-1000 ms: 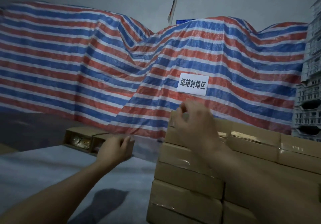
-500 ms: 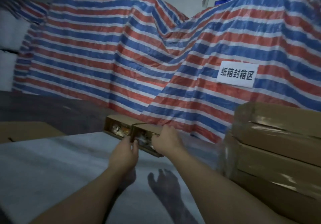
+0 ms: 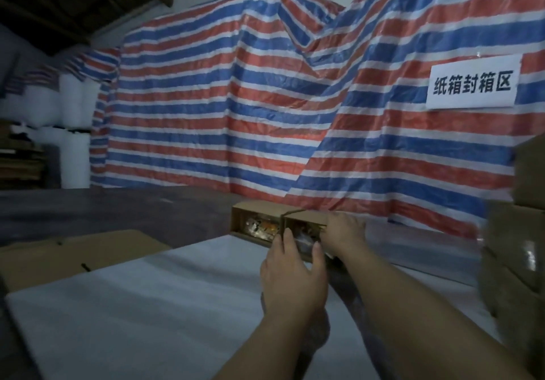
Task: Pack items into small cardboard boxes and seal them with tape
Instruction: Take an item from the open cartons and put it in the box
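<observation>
Two small open cardboard boxes lie side by side at the far edge of the white table (image 3: 124,314), their open sides facing me. The left box (image 3: 253,222) shows shiny wrapped items inside. My left hand (image 3: 295,270) reaches to the front of the right box (image 3: 306,226), with fingers and thumb spread around its lower edge. My right hand (image 3: 345,233) grips that box's right end from above. The inside of the right box is mostly hidden by my hands.
A stack of sealed brown cartons (image 3: 519,261) rises at the right edge. Flat cardboard (image 3: 67,258) lies at the left of the table. A red, white and blue striped tarp (image 3: 236,99) with a white paper sign (image 3: 472,84) hangs behind.
My right hand left the carton stack and came across to the right small box. The left hand shifted to that box's front. The view swung left.
</observation>
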